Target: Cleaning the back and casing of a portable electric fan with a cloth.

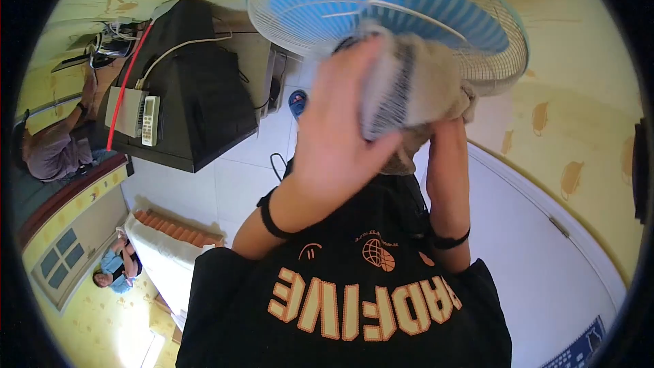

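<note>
My left hand (327,138), blurred by motion, grips a beige cloth (434,74) along its white end with a dark stripe. Its thumb and fingers are spread around the folded fabric. My right forearm (449,179) reaches up to the same cloth, which covers the right hand, so its fingers are hidden. Right behind the cloth, at the top of the view, is an electric fan (311,15) with a wire guard, a pale blue rim and blue blades. The cloth overlaps the lower guard in view; whether they touch, I cannot tell. Both wrists wear black bands.
To the left, a black covered cabinet-like block (214,97) carries a remote control (149,120), a white box (122,112) and a red strip (130,84). A blue slipper (297,103) lies on the tiles. Two people (56,156) (120,266) are farther off. A white door (531,245) stands right.
</note>
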### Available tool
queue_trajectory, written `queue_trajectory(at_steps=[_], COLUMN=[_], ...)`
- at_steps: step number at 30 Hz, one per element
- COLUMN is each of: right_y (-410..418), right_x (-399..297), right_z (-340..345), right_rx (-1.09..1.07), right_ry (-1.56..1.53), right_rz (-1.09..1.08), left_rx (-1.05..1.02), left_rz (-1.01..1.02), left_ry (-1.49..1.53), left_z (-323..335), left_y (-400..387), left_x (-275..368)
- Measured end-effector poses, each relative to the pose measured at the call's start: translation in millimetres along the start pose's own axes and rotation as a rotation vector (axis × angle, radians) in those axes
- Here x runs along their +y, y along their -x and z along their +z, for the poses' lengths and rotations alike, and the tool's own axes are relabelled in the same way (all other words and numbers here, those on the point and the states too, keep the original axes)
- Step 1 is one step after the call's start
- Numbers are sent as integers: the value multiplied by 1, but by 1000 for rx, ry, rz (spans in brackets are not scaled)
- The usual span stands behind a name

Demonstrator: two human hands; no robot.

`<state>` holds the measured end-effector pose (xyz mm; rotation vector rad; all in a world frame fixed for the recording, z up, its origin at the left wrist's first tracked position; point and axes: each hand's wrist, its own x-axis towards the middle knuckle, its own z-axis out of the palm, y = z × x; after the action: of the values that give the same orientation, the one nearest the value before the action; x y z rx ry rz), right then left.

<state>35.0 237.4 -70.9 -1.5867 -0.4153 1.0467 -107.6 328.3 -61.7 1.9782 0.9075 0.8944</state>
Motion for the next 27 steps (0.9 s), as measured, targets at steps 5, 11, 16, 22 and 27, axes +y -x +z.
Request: queue_trajectory(at_steps=[5,11,16,22,27], right_y=[13,14,3,1,19], right_x=[10,3,23,18,8], right_z=[54,108,131,111,78], right_rx=[3,-12,-123,-79,-148], right_ry=[712,1409,1472,1497,1328], right_rz=[-476,-508,-555,-559,-646], left_rx=[219,-174,-373,-400,-202], left_rz=[-430,-505,-48,-456,-395], left_ry=[218,289,375,1040,741], left_z=[-43,22,142,137,70], left_y=[1,24,42,33,34], left_x=[-78,-202,-297,-242,-184])
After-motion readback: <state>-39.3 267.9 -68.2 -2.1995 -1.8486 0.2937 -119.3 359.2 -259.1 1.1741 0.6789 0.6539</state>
